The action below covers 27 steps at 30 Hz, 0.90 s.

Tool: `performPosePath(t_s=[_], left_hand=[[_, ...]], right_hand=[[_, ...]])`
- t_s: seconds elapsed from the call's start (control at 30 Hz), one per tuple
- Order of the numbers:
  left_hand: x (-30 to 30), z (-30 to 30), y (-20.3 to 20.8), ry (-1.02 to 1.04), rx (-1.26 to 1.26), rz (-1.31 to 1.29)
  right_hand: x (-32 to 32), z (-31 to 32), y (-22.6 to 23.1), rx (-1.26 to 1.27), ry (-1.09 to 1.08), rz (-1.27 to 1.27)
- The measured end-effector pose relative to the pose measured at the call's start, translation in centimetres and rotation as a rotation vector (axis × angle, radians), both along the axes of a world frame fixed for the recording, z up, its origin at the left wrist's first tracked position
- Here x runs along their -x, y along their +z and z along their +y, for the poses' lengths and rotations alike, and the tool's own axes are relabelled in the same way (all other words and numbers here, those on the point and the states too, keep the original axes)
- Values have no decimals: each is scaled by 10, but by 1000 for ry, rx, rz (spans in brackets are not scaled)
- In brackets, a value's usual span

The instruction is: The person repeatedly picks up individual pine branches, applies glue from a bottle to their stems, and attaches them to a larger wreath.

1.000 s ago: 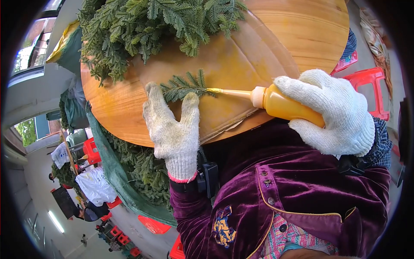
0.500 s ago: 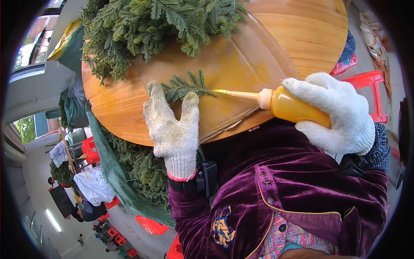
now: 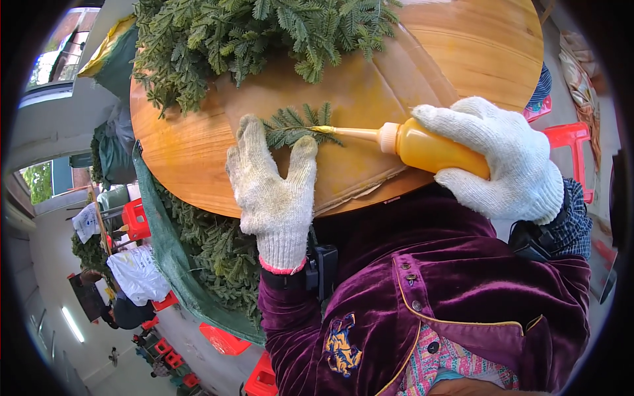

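Note:
A small green evergreen sprig [image 3: 290, 123] lies on the stained brown cardboard sheet [image 3: 356, 99] covering part of the round wooden table. My left hand [image 3: 274, 185], in a soiled white knit glove, holds its left part between thumb and fingers. In the white-gloved right hand [image 3: 498, 152] is a squeeze bottle [image 3: 442, 149] of yellow-orange liquid, tilted onto its side. Its long nozzle [image 3: 353, 132] points left, and the yellow-coated tip meets the sprig near its right end. The palm hides the bottle's base.
A heap of evergreen branches [image 3: 251, 39] covers the table's far side. Left of my lap, more branches [image 3: 218, 257] fill a green sack [image 3: 165, 264]. Red plastic stools [image 3: 574, 142] stand to the right and left. The wooden tabletop [image 3: 175, 158] curves close to my body.
The bottle and right hand have shifted left, and the nozzle tip has moved from the sprig's right end farther over its needles. My left hand still holds the sprig.

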<state>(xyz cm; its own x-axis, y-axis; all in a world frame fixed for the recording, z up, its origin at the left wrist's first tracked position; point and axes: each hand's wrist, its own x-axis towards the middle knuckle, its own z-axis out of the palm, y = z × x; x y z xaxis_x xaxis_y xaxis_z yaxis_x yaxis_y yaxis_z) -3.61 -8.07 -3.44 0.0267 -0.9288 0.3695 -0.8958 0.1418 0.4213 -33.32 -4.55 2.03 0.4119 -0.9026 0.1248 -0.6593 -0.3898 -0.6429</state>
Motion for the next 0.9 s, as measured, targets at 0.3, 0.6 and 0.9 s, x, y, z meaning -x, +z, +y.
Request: performPosePath(t_s=[0.3, 0.6, 0.9], left_hand=[[-8, 0, 27, -232, 154, -212], [13, -21, 45, -397, 56, -313], [-103, 59, 57, 128, -291, -348]], right_hand=[[31, 3, -4, -375, -216, -524], [23, -20, -34, -237, -209, -666], [34, -25, -42, -279, -210, -653]])
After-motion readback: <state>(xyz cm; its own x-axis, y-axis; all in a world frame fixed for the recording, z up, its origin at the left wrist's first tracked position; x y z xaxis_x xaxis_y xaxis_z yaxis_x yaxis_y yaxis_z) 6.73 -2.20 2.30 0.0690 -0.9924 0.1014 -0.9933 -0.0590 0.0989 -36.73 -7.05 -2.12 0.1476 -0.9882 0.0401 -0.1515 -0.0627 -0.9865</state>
